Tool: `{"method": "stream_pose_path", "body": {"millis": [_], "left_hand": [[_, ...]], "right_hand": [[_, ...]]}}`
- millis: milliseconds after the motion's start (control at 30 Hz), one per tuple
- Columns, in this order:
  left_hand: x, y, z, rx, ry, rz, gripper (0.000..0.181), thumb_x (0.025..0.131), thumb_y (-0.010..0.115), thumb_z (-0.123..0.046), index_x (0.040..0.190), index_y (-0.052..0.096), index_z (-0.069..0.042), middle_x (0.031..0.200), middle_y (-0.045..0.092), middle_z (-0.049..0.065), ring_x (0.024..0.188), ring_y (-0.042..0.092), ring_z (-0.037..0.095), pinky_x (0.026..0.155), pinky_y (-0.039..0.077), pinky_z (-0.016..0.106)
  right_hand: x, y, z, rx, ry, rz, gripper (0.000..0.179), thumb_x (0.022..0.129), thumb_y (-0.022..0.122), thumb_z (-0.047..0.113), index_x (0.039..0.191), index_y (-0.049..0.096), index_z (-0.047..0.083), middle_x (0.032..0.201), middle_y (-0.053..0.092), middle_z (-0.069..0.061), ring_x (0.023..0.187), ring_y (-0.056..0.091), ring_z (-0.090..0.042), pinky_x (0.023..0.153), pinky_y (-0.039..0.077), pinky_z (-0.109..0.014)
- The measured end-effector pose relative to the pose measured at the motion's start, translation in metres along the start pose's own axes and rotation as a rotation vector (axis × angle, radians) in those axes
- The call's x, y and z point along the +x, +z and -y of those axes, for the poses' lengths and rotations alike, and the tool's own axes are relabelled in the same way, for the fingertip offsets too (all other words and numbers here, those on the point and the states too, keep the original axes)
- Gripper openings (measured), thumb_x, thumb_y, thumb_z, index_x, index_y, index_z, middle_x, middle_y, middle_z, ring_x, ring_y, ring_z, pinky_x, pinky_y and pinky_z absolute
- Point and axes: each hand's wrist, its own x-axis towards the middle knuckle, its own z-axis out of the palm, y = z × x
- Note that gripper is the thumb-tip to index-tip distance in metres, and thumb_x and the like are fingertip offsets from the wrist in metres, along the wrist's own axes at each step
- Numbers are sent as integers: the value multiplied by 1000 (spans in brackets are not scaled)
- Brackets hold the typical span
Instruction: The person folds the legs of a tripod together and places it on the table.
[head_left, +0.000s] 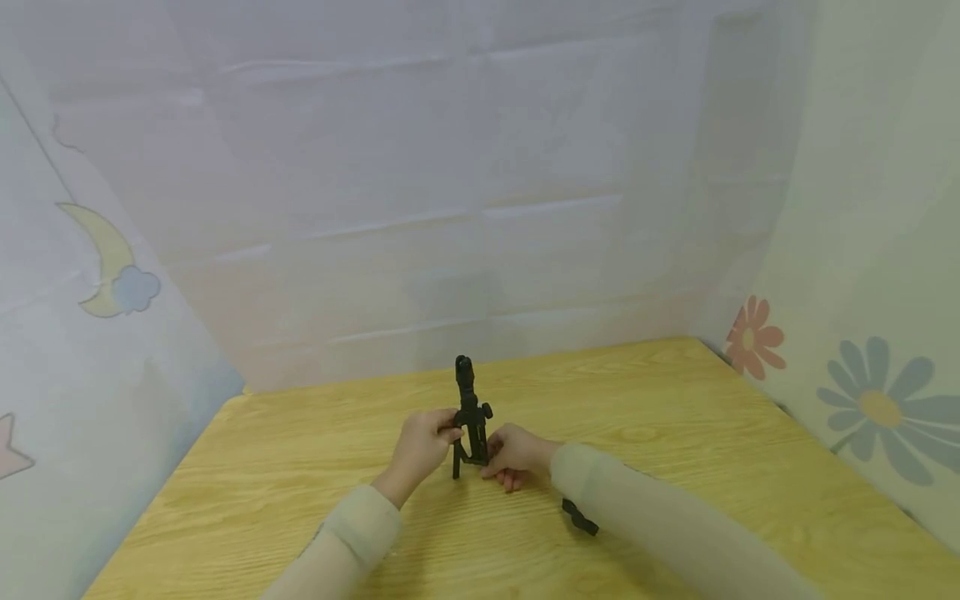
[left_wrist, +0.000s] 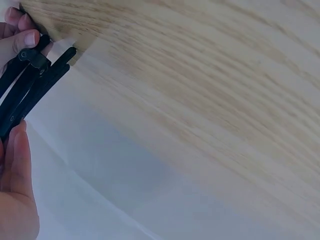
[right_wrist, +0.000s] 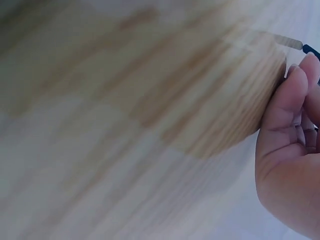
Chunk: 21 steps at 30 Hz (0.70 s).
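Black tripod [head_left: 467,407], long axis upright; left hand [head_left: 422,446] pinches its left side, higher up; right hand [head_left: 519,452], just as close, pinches low on its right, thumb and finger together.

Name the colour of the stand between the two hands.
Black. The stand shows best in the head view.

Around the tripod [head_left: 470,414], the left hand [head_left: 423,444] sits at eight o'clock, the right hand [head_left: 519,452] at four; beyond, an object [head_left: 577,516] on the tabletop [head_left: 645,400].
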Motion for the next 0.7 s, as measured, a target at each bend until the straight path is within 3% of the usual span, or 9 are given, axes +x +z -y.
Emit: {"method": "stream_pose_path", "body": {"millis": [300,367,533,700], "left_hand": [[6,-4,2,-27,-38,66,16,88,66,4,103,69,10,91,71,21,80,71,30,69,58,32],[9,-6,3,-35,-44,92,17,89,65,3,105,69,8,93,71,20,80,71,29,69,58,33],[15,-10,9,-73,-49,136,10,89,65,4,98,69,5,90,71,16,78,68,26,63,54,30],[17,-11,13,-119,-69,158,7,88,66,4,93,70,3,90,72,14,79,67,27,66,54,31]], "right_hand": [[1,-9,-6,32,2,70,11,87,73,5,92,64,0,62,60,-6,46,57,-11,44,50,-23],[0,-13,-9,46,18,53,14,86,73,4,95,63,-1,64,61,-9,47,58,-12,45,51,-24],[0,-22,-16,67,35,-40,30,88,69,3,115,58,-3,66,61,-12,46,57,-14,44,51,-26],[-2,-21,-19,89,-10,-2,45,91,66,3,133,53,-3,66,60,-11,46,57,-13,46,52,-27]]}}
